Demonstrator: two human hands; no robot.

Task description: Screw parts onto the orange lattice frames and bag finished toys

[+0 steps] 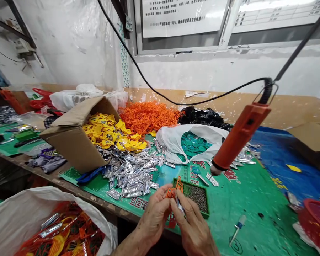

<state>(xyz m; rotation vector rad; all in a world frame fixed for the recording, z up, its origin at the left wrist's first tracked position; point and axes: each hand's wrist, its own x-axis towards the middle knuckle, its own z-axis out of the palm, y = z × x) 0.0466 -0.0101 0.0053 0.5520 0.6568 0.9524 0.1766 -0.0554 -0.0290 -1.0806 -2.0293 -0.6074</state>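
Note:
My left hand (155,215) is closed, its thumb and fingers pinching an orange plastic frame (171,193) with thin openwork bars. My right hand (193,224) meets it from the other side, fingers closed around a shiny silver metal piece (180,207) held against the orange part. The fingers cover much of both pieces. Just behind the hands lies a green tray (208,209) filled with small dark screws. Above and to the right hangs an orange-red electric screwdriver (237,142), its tip pointing down; neither hand touches it.
Silver pieces (133,174) lie heaped left of the tray. Yellow parts (104,131) spill from a cardboard box (72,145), with orange frames (149,115) behind. A white bag (168,142) holds teal pieces (193,144). An open sack (106,213) stands lower left; a marker (237,229) lies right.

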